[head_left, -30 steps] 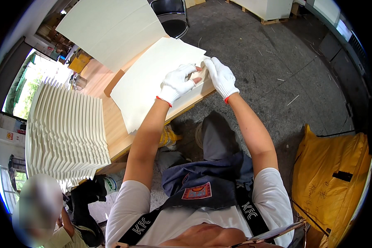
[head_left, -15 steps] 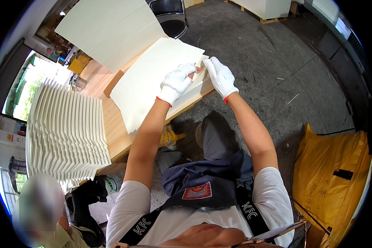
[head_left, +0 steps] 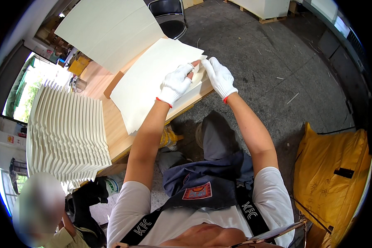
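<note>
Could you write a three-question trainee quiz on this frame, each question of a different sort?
1. True or false: both the left hand and the right hand wear white gloves.
2. Multiple choice: the hands meet at which part of the cream sheet? A) its corner near the table's edge B) its middle C) its far end by the chair
3. Fill in: the fanned stack of sheets lies on the person's ____ side, and the yellow bag sits on the floor at the other side.

Key
1. True.
2. A; the fingers pinch the corner above the edge of the wooden table.
3. left
</note>
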Tool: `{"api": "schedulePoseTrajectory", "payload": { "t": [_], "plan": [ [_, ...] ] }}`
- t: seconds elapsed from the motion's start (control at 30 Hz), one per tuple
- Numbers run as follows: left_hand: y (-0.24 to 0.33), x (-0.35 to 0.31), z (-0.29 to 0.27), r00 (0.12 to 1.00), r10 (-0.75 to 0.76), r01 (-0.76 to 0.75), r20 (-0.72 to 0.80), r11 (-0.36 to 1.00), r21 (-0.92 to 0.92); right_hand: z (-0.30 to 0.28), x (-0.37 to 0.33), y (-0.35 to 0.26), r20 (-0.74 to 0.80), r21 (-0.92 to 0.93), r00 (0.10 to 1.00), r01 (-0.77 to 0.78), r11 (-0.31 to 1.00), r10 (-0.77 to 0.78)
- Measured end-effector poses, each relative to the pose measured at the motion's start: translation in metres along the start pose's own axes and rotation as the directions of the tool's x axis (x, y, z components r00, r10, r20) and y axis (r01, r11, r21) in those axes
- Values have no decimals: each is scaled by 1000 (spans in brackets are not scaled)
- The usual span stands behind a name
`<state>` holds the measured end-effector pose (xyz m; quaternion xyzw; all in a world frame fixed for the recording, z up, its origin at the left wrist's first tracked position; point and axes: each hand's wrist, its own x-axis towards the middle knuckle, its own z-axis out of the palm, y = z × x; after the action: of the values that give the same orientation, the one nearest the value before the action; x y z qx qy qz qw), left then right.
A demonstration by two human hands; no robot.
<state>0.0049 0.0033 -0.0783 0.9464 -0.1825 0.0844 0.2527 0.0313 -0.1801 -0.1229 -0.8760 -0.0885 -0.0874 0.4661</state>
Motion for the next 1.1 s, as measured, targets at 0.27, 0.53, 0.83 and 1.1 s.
{"api": "schedulePoseTrajectory", "payload": {
  "t": [0.27,0.53,0.83,1.1],
  "plan": [
    [1,-1,1,996,80,-83,28,991,103,4,2,6,-19,17,999,-26,1000,26],
    [-3,-1,5,996,95,-95,6,995,29,5,0,10,-44,51,999,-3,999,6],
    [3,-10,9,947,319,-289,-45,903,318,-34,-4,26,15,-206,1000,28,978,-25],
    [-13,-8,14,960,270,-221,-81,900,376,-23,-5,27,95,-374,950,312,874,-298]
  ]
}}
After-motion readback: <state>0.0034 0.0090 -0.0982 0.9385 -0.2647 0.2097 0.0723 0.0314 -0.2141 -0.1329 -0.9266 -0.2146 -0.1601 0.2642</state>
